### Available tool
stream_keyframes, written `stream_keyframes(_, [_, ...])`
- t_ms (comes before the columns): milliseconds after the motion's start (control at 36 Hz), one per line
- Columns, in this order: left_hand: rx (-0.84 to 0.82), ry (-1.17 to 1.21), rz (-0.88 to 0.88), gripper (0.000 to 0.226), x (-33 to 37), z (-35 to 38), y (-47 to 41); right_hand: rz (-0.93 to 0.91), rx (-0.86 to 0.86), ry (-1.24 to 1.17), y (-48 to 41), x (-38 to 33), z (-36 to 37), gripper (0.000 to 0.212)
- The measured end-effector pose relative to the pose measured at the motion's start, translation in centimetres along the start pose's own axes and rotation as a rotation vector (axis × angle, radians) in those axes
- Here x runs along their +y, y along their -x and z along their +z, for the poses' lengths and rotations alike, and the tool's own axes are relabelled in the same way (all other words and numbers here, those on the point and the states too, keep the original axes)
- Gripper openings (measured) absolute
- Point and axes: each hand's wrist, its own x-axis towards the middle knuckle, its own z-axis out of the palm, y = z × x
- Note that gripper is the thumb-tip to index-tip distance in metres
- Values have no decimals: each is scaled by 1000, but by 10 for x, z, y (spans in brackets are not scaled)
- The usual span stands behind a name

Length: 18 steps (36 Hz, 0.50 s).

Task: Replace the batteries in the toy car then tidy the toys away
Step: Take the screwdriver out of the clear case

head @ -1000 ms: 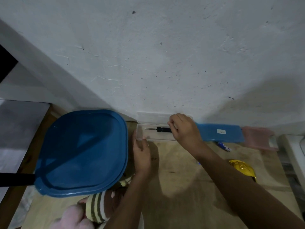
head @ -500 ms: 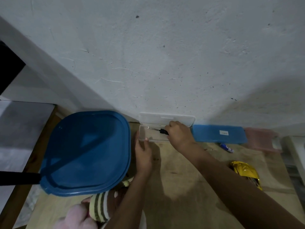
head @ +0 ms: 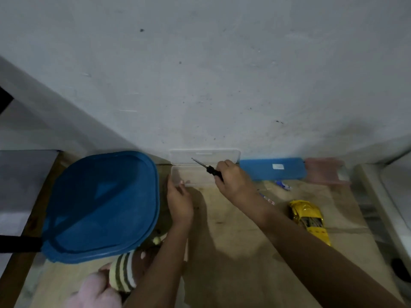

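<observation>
Mostly wall (head: 200, 74), toy car (head: 308, 218) on table (head: 233, 252)

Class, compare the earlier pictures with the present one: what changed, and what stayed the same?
The right hand, gripping the screwdriver, lifted it from the case, its tip now pointing up and left. The left hand stays at the case's left end; the car and blue lid lie as before.
</observation>
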Motion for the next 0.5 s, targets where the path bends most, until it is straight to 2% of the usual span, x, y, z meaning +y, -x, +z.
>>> stream_keyframes(194, [92,-222,58,51,14,9,7,159,255,-462,69,46,-30,10])
stream_keyframes(278, [105,-276,159,55,34,21,35,317,267,-618,100,73,-49,12])
stream_keyframes(361, [5,-241,299,51,51,44,82,458,330,-707,133,107,-63,17])
stream_keyframes(444, [-215,-221,429,44,60,73,137,571,361,-759,166,141,-69,17])
stream_keyframes(500, [-369,-269,456,45,61,93,172,625,376,-751,186,163,-67,19])
